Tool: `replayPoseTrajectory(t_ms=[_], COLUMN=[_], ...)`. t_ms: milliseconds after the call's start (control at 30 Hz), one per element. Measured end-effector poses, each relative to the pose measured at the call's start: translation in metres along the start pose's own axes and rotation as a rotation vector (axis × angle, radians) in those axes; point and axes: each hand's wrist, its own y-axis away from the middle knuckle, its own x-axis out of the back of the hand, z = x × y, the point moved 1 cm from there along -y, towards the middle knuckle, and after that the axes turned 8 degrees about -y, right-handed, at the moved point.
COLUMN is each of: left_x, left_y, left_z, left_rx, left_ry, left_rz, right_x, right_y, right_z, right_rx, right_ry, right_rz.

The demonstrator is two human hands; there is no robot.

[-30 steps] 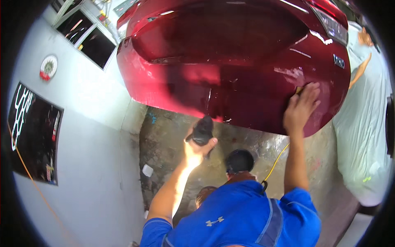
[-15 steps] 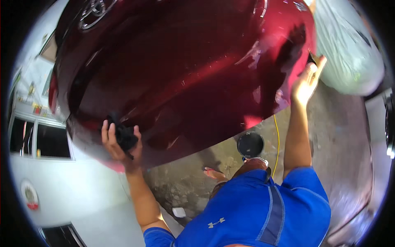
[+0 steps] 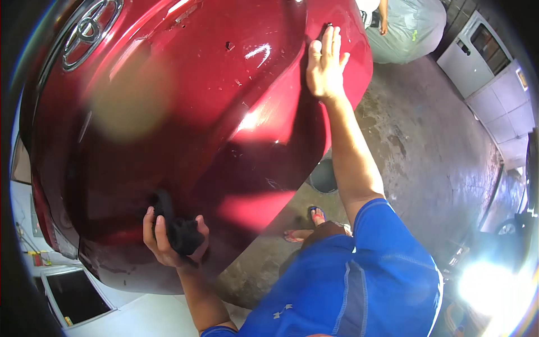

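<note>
– Black bundle [image 3: 185, 235] sat in my L hand [image 3: 169, 248]; prob. cloth, couldn't confirm. Fingers curled up one side, thumb side round the other.

– Why cradle it?

– Prob. b/c soft, bulky stuff sits better in a whole palm than in a pinch. It was at the near-L part of the red car panel [image 3: 247, 151], right in front of me; touching or just off it, couldn't judge.

– And your R hand [image 3: 327, 70]?

– Fingers out straight, palm toward the paint, up by the panel's far R side. Flat prob. b/c that follows the curve best. Small dark bit [image 3: 329, 25] showed at the fingertips; whether anything lay under the palm, couldn't tell.

– Further out?

– Bucket [image 3: 324, 178] on the floor btwn panel edge and R forearm, partly hidden, prob. put there for easy reach. Sandaled foot [image 3: 317, 214] near it. Chrome emblem [image 3: 91, 35] upper L, well apart from both hands. Past the panel, a co-worker's hand [image 3: 383, 27] hung beside a pale covered shape [image 3: 407, 36], sheeted prob. vs. dust. V. bright light [image 3: 485, 287] low R.
</note>
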Motion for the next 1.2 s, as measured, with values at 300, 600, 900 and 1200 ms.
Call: replayPoseTrajectory(t_ms=[300,600,900,1200], left_x=[0.01,-0.11,-0.235,-0.125], left_y=[-0.007,-0.119,-0.278,-0.178], left_z=[0.021,0.095,0.148,0.091], left_rx=[-0.046,-0.402,-0.227,-0.312], left_ry=[-0.228,-0.036,0.049,0.093], left_rz=[-0.265,-0.273,-0.445,-0.326], right_x=[0.021,0.057,0.068,0.004], right_y=[0.039,0.218,0.21,-0.013], right_z=[-0.054,-0.07,0.031,0.063], right_rx=[-0.073,0.148,-0.233,-0.061], right_ry=[-0.535,-0.881,-1.421,-0.507], right_rz=[0.071,-0.506,0.08,0.264])
